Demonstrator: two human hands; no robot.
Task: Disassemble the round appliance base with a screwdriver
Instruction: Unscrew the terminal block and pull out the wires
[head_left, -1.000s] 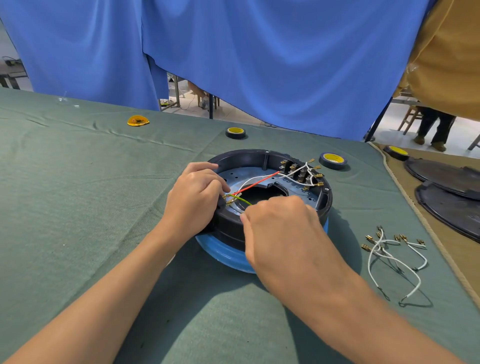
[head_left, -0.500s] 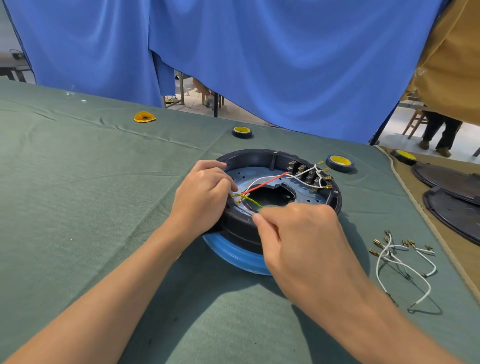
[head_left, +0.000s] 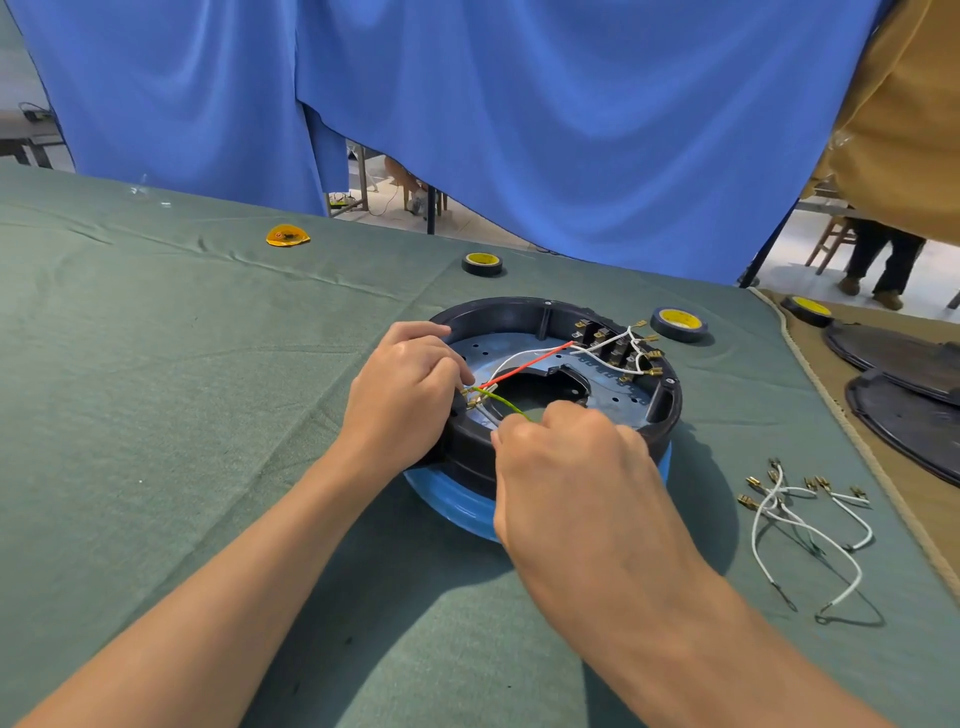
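Sitting open-side up mid-table on green cloth (head_left: 156, 415): round base (head_left: 550, 332), near rim hiding behind both hands.
Gripping that rim beside brass connectors: left hand (head_left: 402, 389), fingers curled, tips partly hiding.
Pinching green wire (head_left: 506, 404): right hand (head_left: 566, 467), fingertips barely showing past knuckles.
Crossing hollow toward terminals: red wire (head_left: 530, 364).
Lying apart at right: loose white wires (head_left: 800, 519).
Getting cut off by right edge: black covers (head_left: 904, 421).

A table (head_left: 156, 395) has a green cloth on it; the round base (head_left: 519, 307) sits on the cloth; a roll of tape (head_left: 482, 263) lies behind the base; a second roll (head_left: 678, 323) lies near its far right side; a small yellow thing (head_left: 287, 236) lies far behind and left of the base; loose white wires (head_left: 800, 519) lie to its right; farther right, a tan cloth (head_left: 930, 525) holds flat black lids (head_left: 904, 415) and a third roll (head_left: 807, 310).
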